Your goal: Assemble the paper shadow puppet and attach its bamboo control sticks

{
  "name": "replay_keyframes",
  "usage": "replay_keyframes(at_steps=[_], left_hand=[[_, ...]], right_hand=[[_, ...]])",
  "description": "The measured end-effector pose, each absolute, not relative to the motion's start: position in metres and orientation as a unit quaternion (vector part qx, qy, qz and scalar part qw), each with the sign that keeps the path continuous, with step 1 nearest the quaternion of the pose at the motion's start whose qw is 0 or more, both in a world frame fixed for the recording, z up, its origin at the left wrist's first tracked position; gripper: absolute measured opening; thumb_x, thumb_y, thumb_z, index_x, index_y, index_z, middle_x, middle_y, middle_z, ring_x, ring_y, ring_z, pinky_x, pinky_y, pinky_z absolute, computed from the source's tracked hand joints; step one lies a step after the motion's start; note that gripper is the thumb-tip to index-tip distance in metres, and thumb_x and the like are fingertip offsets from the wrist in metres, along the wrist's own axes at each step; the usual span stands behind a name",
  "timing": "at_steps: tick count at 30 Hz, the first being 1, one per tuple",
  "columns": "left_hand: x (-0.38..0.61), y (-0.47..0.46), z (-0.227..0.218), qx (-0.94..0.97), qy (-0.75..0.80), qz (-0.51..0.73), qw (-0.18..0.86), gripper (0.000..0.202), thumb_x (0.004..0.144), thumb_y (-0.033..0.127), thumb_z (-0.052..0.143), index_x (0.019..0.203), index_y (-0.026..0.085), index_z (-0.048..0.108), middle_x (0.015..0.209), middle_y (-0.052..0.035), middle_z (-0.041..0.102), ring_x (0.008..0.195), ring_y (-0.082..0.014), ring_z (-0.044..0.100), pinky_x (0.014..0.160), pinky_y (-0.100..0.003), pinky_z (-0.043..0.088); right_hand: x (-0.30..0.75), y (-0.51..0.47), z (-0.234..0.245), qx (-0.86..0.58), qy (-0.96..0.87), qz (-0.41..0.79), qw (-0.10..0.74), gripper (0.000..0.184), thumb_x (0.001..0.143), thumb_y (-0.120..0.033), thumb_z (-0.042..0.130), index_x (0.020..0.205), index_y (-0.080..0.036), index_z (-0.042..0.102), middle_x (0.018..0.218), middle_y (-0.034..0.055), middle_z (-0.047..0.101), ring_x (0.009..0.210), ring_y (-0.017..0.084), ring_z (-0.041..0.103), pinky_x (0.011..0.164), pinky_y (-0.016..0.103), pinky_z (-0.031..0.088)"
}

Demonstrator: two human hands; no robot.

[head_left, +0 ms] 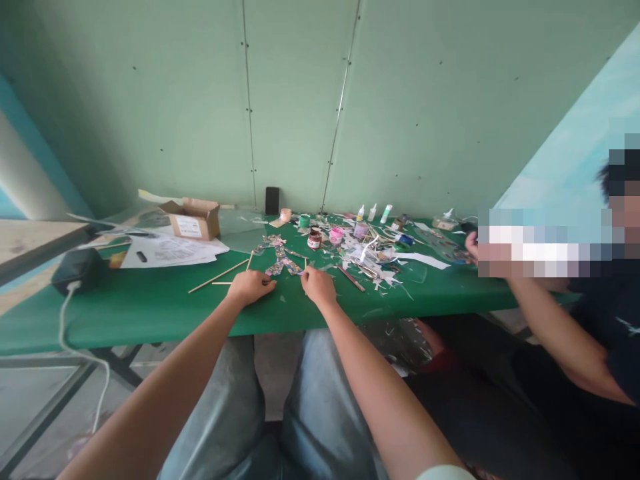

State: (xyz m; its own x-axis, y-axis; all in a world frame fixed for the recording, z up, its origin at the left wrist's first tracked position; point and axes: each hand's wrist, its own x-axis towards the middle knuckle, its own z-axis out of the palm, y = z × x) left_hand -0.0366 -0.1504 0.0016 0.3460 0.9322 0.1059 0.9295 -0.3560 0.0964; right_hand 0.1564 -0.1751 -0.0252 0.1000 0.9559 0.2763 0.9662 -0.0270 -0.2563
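Note:
A flat patterned cut-out figure (281,255) with arms and legs lies on the green table between my hands. My left hand (251,288) is closed low on the table at the figure's left. A thin wooden stick (249,261) rises from behind it toward the end of the figure's left-side arm. At the other side my right hand (319,287) is closed in a pinch by the figure's leg, and a short length of thin stick (306,263) shows above its fingertips. Another loose wooden stick (217,275) lies left of my left hand.
Paint jars (315,239), paper scraps (375,257) and glue bottles (386,213) crowd the right. A pencil (351,279) lies near my right hand. Leftward are a cardboard box (194,220), papers (170,250) and a black adapter (77,270). A phone (272,200) leans on the wall. Another person's arm (550,327) is at right.

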Motion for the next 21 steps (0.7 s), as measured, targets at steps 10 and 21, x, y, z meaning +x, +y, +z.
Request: replay_keyframes(at_steps=[10,21], left_hand=[[-0.0366,-0.1505,-0.0011,0.818,0.569,0.083,0.012,0.044,0.092,0.05,0.039,0.083,0.023,0.073,0.088,-0.0078,0.074,0.087,-0.0252,0.068,0.065,-0.029,0.04],[-0.0378,-0.145,-0.0083,0.808,0.582,0.094,0.006,0.059,0.095,0.057,0.029,0.088,0.02,0.075,0.092,-0.0125,0.074,0.092,-0.0293,0.069,0.071,-0.032,0.045]], right_hand=[[0.1559,-0.1762,-0.0256,-0.719,-0.669,-0.014,0.188,0.027,0.098,-0.025,0.041,0.102,-0.02,0.067,0.093,0.0086,0.075,0.087,0.02,0.071,0.071,0.024,0.045],[0.1566,-0.1755,-0.0269,-0.719,-0.669,-0.016,0.19,0.026,0.097,-0.025,0.042,0.102,-0.02,0.068,0.093,0.0083,0.075,0.087,0.02,0.071,0.071,0.024,0.044]])
